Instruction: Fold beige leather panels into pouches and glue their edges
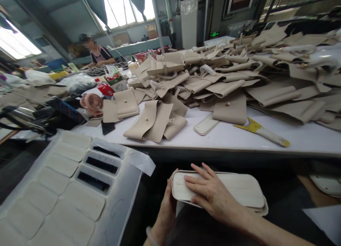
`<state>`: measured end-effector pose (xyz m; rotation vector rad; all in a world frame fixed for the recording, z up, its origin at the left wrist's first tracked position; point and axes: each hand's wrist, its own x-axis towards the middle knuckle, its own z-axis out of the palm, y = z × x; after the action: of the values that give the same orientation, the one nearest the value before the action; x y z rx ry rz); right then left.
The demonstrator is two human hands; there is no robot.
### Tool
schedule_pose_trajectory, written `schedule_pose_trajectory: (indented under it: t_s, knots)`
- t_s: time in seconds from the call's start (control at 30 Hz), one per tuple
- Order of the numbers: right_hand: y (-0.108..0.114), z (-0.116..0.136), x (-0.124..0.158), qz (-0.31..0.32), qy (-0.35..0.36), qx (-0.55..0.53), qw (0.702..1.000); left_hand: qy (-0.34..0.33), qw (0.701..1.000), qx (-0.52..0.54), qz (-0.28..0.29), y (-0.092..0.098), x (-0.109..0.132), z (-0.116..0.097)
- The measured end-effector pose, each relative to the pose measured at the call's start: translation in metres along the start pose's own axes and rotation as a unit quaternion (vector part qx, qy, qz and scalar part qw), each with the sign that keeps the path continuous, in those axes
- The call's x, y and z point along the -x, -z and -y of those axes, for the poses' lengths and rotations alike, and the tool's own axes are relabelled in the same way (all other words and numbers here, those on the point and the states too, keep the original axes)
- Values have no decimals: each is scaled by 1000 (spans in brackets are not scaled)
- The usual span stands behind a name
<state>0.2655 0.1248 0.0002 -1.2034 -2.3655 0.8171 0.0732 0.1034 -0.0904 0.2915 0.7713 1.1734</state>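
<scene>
In front of my lap is a short stack of off-white oblong panels [241,189] with rounded corners. The edges of at least two panels show at its right end. My left hand [167,207] grips the stack's left end, its fingers partly hidden behind and beneath it. Across the top panel lies my right hand [213,192], palm down, with its fingers spread. To the left, pale rounded panels [54,180] lie in rows on a white slotted board [122,189].
Beyond the white table's front edge [202,145] lie a yellow-ended scraper-like tool [262,132], a loose strip [206,124], folded beige leather-like pieces [157,121] and a large heap of more [266,75]. A pink fan [92,103] stands left; a co-worker [99,54] sits behind.
</scene>
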Motion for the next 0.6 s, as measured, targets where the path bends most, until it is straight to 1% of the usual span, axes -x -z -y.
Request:
schedule_pose_trajectory:
  t_s: [0.1, 0.23, 0.3, 0.43, 0.6]
  knots:
    - [0, -1, 1, 3, -6, -4, 1000, 11, 999, 30, -16, -5, 0, -1]
    - [1, 1, -2, 10, -13, -6, 1000, -17, 998, 16, -56, -8, 0, -2]
    - [3, 3, -5, 20, -11, -6, 1000, -11, 999, 13, -50, -8, -1, -2]
    - [9, 7, -12, 40, 6, 0, 999, 13, 1000, 7, -17, -4, -3, -3]
    - [8, 10, -12, 43, 24, 32, 998, 3, 1000, 6, -16, -3, -1, -3]
